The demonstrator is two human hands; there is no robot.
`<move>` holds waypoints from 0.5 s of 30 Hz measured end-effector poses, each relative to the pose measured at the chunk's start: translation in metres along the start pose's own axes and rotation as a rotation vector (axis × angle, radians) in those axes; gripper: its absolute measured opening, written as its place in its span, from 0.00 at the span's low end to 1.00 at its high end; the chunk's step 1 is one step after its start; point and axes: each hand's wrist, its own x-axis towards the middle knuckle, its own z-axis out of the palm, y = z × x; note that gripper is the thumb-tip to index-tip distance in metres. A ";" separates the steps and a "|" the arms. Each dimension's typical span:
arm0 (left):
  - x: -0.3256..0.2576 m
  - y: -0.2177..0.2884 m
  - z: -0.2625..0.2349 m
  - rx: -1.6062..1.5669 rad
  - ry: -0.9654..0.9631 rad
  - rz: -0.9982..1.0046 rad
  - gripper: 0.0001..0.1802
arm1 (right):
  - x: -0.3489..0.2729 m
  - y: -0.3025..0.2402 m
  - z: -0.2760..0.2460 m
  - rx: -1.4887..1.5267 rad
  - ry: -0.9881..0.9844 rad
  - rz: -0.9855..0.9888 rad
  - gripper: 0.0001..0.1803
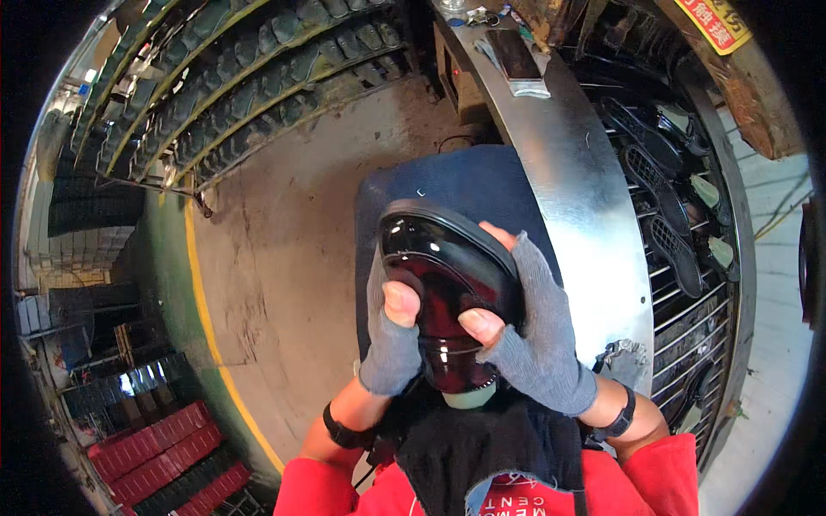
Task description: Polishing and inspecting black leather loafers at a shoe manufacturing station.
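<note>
A glossy dark red shoe [443,275] with a black sole rim sits upright in front of my chest, toe pointing up and away. My left hand [389,331], in a grey fingerless glove, clasps its left side with the thumb pressed on the shiny upper. My right hand [533,331], gloved the same way, wraps the right side, thumb on the upper and fingertips over the sole edge. A pale form shows at the shoe's lower opening. A black cloth [482,451] lies across my lap under the shoe.
A curved metal conveyor edge [585,215] runs at the right beside a wire rack with black soles [667,241]. A dark blue pad [465,185] lies behind the shoe. Racks of shoes [258,77] span the upper left; red crates [159,447] sit lower left on the concrete floor [284,258].
</note>
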 end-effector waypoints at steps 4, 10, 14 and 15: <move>-0.008 0.003 0.002 0.011 -0.032 -0.074 0.64 | 0.007 -0.012 -0.017 0.056 -0.079 0.034 0.44; -0.016 0.009 0.015 -0.019 -0.093 -0.037 0.53 | 0.036 -0.026 -0.026 -0.051 -0.188 -0.174 0.44; -0.003 0.015 0.017 0.106 -0.004 0.181 0.43 | 0.037 -0.023 -0.023 -0.124 -0.158 -0.130 0.42; -0.008 0.016 0.017 0.160 0.018 0.171 0.42 | 0.026 -0.017 -0.019 -0.027 -0.136 0.030 0.44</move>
